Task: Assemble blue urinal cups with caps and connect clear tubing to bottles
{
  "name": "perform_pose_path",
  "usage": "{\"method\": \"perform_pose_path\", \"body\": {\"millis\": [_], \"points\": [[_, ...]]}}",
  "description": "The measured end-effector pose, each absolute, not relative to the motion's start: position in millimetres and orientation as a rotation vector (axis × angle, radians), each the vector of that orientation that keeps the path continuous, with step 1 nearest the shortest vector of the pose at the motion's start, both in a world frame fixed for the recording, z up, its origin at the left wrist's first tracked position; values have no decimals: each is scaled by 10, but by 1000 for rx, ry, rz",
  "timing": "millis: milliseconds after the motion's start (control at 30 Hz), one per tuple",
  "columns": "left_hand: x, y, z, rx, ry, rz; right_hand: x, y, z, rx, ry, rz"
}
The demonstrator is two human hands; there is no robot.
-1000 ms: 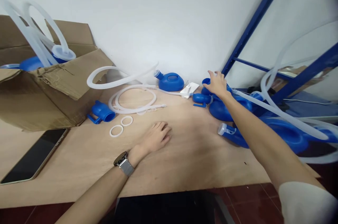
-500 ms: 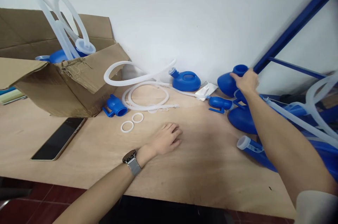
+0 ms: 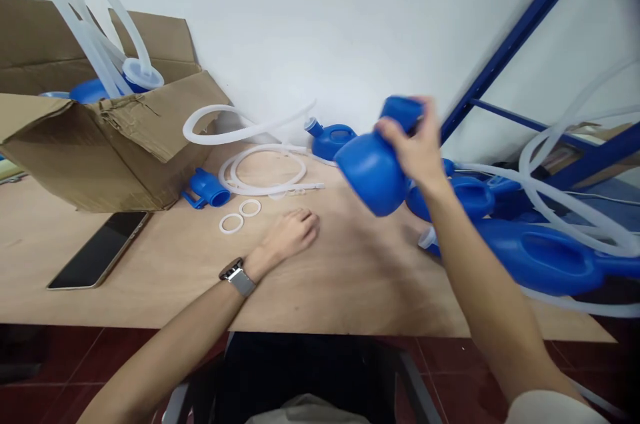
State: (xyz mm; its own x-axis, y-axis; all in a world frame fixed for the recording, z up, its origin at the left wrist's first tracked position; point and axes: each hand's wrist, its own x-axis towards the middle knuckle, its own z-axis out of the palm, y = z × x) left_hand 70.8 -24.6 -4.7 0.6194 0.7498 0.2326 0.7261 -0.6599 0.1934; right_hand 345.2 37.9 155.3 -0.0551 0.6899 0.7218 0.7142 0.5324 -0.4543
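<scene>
My right hand (image 3: pixel 417 147) is closed around the neck of a blue plastic bottle (image 3: pixel 373 171) and holds it in the air above the wooden table (image 3: pixel 165 271). My left hand (image 3: pixel 290 234), with a watch on the wrist, lies palm down on the table, fingers loosely curled and holding nothing. Just left of it are two white rings (image 3: pixel 240 215) and a blue connector piece (image 3: pixel 207 191). Behind them lies a coiled white tube (image 3: pixel 265 174) and another blue bottle (image 3: pixel 333 139) by the wall.
An open cardboard box (image 3: pixel 90 137) with tubes and blue parts stands at the left. A phone (image 3: pixel 97 251) lies face up in front of it. Several blue bottles with white tubes (image 3: pixel 540 251) are heaped at the right under a blue metal frame (image 3: pixel 515 31).
My right hand has gripped a blue bottle from the heap at the right and lifted it up and leftward over the table. My left hand has stayed on the table.
</scene>
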Motion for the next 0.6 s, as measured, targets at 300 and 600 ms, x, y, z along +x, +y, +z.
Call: {"method": "perform_pose_path", "body": {"millis": [300, 600], "points": [[-257, -547, 307, 2528, 2176, 214, 2709, -242, 967, -1169, -2354, 161], [-447, -669, 271, 2403, 2126, 28, 2825, -303, 850, -1213, -2450, 154]]}}
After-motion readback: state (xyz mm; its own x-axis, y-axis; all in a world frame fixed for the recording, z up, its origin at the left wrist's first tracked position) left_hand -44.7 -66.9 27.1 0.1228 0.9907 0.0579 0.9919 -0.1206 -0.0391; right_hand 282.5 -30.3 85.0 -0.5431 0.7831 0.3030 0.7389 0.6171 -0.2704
